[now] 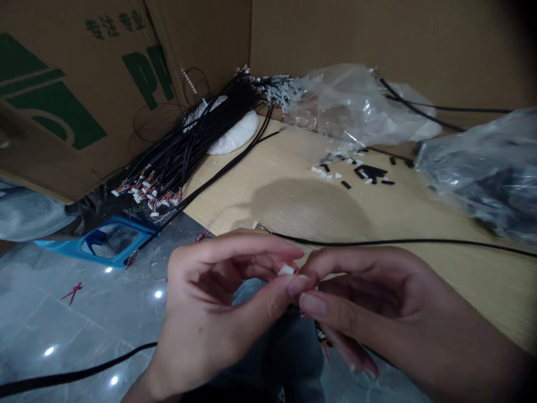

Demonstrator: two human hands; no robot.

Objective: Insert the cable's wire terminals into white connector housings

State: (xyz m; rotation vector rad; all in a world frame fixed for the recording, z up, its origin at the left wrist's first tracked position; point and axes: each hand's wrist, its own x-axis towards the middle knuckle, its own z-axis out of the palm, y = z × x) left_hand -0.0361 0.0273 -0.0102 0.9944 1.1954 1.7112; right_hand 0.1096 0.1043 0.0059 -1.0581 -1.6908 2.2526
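Between the thumb and fingers of my left hand (pixel 222 308) is a small white connector (pixel 286 270). My right hand (pixel 373 302) meets it at the fingertips, its thumb and forefinger pinched beside the connector. What the right fingertips hold is mostly hidden, though thin coloured wires show just below them. A black cable (pixel 377 242) with a white plug at its left end lies on the wooden table (pixel 235 190) beyond my hands. Another black cable (pixel 75 372) runs in from the lower left toward my left wrist.
A bundle of black cables (pixel 197 134) lies at the back left, by a cardboard box (pixel 113 73). Small black and white pieces (pixel 371 172) are scattered near a clear plastic bag (pixel 348 106). Another bag (pixel 486 168) sits right. A blue frame (pixel 104 258) is at the left.
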